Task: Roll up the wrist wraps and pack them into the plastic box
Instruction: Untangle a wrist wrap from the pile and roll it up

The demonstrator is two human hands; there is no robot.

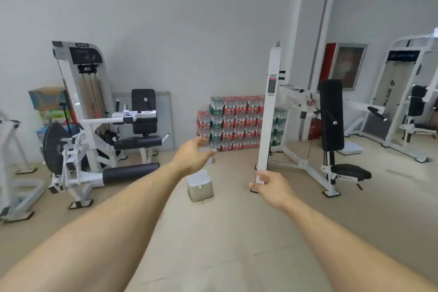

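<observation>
Beige flooring [237,232] fills the near ground, and two bare forearms reach out over it. Nearest of the two, the right hand [272,188] hangs with loosely curled fingers [257,188] that hold nothing; it lies in front of the foot of a white upright post [269,111], though whether it touches the post I cannot tell. Farther out, the left hand [193,155] is stretched forward, its fingers [208,153] spread and relaxed, also holding nothing. Between the hands and lower down, a small pale box [200,185] sits on the floor (translucent grey-white, its contents too blurred to make out). Just beyond the left hand's fingertips a small white object shows, mostly hidden. No wrist wrap is clearly recognisable.

Behind these, a leg machine [94,144] with black pads stands to the left, and a white frame with a tall black back pad [331,114] stands to the right. Against the far grey wall rests a stack of shrink-wrapped bottle packs [234,123] with red and green labels. Another weight machine [400,92] occupies the far right corner.
</observation>
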